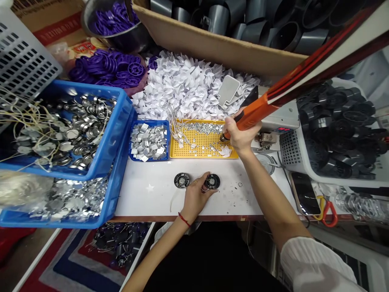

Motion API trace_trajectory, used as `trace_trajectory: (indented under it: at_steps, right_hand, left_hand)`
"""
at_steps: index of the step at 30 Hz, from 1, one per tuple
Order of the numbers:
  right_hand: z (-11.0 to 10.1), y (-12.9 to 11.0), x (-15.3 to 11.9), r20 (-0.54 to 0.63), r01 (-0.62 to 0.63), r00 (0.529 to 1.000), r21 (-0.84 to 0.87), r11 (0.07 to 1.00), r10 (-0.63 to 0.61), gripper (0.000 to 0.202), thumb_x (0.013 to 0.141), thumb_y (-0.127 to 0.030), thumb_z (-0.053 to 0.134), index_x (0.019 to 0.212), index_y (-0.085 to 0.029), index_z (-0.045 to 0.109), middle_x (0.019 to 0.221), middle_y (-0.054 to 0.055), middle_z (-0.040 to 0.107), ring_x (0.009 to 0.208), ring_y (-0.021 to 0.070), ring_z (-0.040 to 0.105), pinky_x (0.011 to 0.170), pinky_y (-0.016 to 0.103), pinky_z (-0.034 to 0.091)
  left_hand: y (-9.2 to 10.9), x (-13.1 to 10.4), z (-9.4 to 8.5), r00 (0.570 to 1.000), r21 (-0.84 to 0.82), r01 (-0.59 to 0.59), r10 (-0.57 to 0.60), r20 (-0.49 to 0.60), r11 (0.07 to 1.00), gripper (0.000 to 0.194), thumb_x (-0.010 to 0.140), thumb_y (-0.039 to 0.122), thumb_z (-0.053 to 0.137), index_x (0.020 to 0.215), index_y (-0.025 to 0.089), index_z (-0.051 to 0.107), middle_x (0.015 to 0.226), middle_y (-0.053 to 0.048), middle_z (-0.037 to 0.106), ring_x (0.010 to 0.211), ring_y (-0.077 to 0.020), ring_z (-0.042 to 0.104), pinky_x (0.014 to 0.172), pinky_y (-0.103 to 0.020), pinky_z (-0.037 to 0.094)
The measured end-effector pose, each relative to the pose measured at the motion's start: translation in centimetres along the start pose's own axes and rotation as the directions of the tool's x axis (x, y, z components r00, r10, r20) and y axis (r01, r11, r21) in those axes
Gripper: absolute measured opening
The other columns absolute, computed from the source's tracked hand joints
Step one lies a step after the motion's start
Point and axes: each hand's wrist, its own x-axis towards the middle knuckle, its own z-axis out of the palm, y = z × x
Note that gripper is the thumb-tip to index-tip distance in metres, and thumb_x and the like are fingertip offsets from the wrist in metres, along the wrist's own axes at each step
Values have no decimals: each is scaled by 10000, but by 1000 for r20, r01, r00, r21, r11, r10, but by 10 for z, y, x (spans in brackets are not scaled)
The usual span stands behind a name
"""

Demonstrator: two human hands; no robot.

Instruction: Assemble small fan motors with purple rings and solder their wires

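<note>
On the white tabletop my left hand [196, 194] grips a round black plastic part [212, 181], thumb and fingers around its rim. Just left of that hand lies a second round black part [182, 180], touched by nothing else I can see. My right hand [243, 136] is wrapped around an orange electric screwdriver [253, 111], held at a slant. Its tip reaches down over the right side of a yellow perforated tray [194, 154], which holds small metal screws or washers [206, 128]. Whether the tip touches any of them cannot be made out.
Left of the yellow tray are a small blue tray [148, 142] of metal squares and a large blue bin [121, 105] of metal discs. White pieces [188, 85] pile up behind. A white basket [291, 150], phone [304, 192] and red-handled scissors [329, 214] stand right.
</note>
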Motion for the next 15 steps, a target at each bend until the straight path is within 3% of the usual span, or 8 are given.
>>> trace_trajectory:
  at_steps: [3,7,11,15]
  right_hand:
    - [-4,-37,-8,-190,124,975,45,991,-113,342,718,-446,747,765,-290,446,496,-103,432,331,119,445,314,297,399]
    - [-15,-82,-46,26,-15,1000,171,985,11,274,758,-401,722,790,-296,471,470,-108,476,296,109,420,278,281,386]
    - [-16,-88,-83,67,-87,995,236,968,73,275,777,-331,721,843,-270,461,532,-104,543,337,102,498,315,251,434]
    - [-12,-77,-93,35,-85,996,241,967,79,276,781,-328,717,841,-260,456,523,-109,544,340,100,501,335,247,444]
  left_hand:
    - [0,0,2,1000,-8,-5,5,-8,1000,581,768,395,755,1289,203,585,693,16,601,624,-147,585,670,-278,528]
    - [2,1,2,1000,-18,1,-1,-10,1000,594,740,347,789,1278,186,595,704,15,606,625,-139,583,675,-273,524]
    - [5,1,2,1000,-8,25,-25,-1,1000,610,714,327,812,1271,194,604,698,23,606,623,-140,587,665,-269,515]
    - [7,1,2,999,4,41,-41,0,999,604,720,327,808,1275,201,605,699,22,611,625,-143,591,663,-269,509]
